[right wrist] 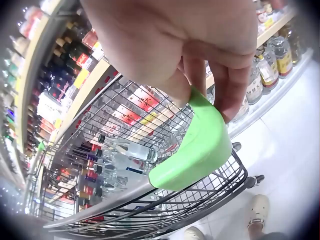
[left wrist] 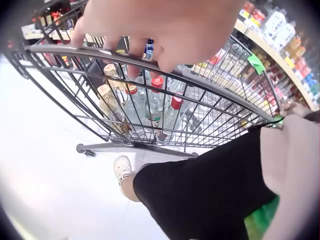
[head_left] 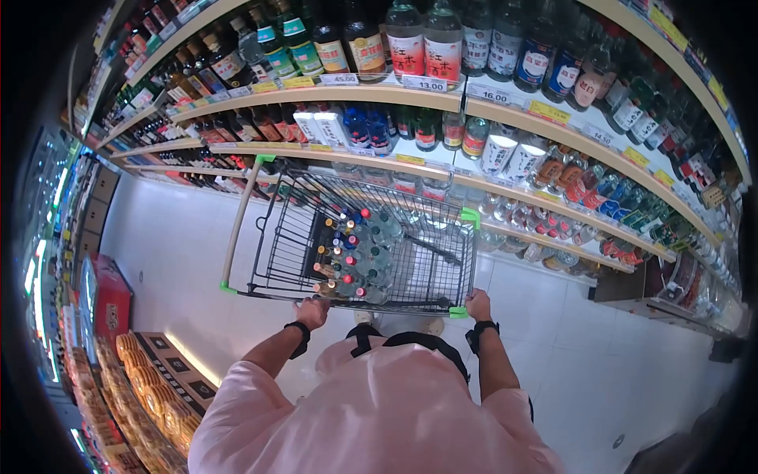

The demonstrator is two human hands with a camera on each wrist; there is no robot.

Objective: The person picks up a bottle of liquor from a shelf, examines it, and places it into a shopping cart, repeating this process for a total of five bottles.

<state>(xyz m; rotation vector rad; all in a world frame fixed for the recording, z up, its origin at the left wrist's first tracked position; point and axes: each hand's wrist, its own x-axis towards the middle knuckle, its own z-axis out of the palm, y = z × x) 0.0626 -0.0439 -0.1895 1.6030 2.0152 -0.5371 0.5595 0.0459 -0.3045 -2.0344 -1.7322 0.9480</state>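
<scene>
A wire shopping cart [head_left: 426, 272] stands sideways in front of the person, several clear bottles [head_left: 379, 257] with red, gold and blue caps grouped in it. The left hand [head_left: 313, 313] is on the near side rim; in the left wrist view the fingers of that hand [left wrist: 150, 30] curl over the dark rail [left wrist: 200, 82]. At the near right corner, the right hand [head_left: 478, 305] grips the green corner piece [head_left: 459, 312]. The right wrist view shows this hand [right wrist: 200, 55] with thumb and fingers around the green plastic [right wrist: 195, 150].
Shelves [head_left: 505, 95] of bottles with price tags curve along the far side, close to the cart. At the lower left is a display of packaged baked goods [head_left: 154, 391], with a red box [head_left: 110, 296] behind it. The floor [head_left: 553, 340] is pale tile.
</scene>
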